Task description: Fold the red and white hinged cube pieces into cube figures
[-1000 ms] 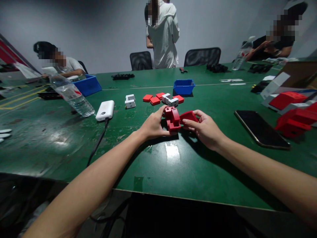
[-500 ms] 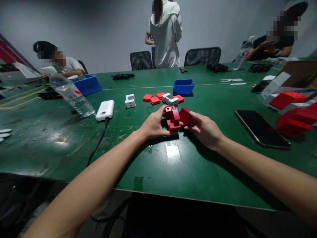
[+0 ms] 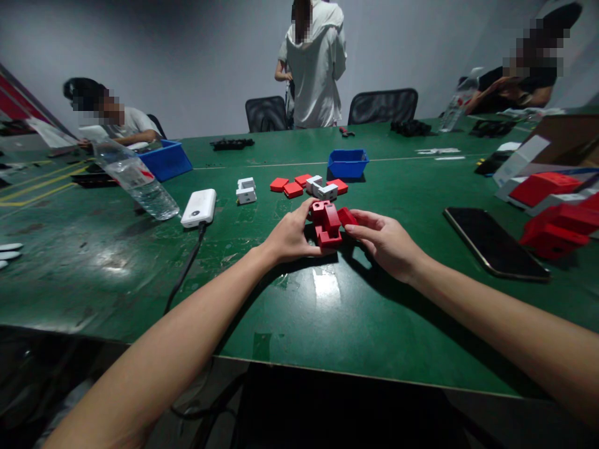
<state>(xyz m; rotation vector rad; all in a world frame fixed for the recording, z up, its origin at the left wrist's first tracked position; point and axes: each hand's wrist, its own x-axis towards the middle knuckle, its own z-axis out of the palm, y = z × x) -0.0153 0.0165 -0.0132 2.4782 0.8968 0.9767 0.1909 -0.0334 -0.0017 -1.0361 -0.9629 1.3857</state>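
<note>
My left hand (image 3: 292,236) is closed round the left side of a red bracket-like block (image 3: 329,223) with a notched, curved shape. It holds this block upright at the table's middle. Just to the right, my right hand (image 3: 384,240) pinches a smaller flat red piece (image 3: 347,217) between thumb and fingers. The flat piece is close against the block's right side; whether they touch I cannot tell. Behind my hands lie several flat red pieces (image 3: 293,189) and white notched blocks (image 3: 322,188). Another white notched block (image 3: 246,191) stands farther left.
A white power bank (image 3: 199,207) with a black cable and a water bottle (image 3: 140,181) are on the left. A phone (image 3: 493,243) and large red blocks (image 3: 559,227) lie right. A small blue bin (image 3: 347,163) stands behind the pieces. Several people are around the green table (image 3: 290,318).
My right hand has turned the flat red piece, so less of its face shows, and its thumb is now in front. The left hand and the notched block have hardly moved.
</note>
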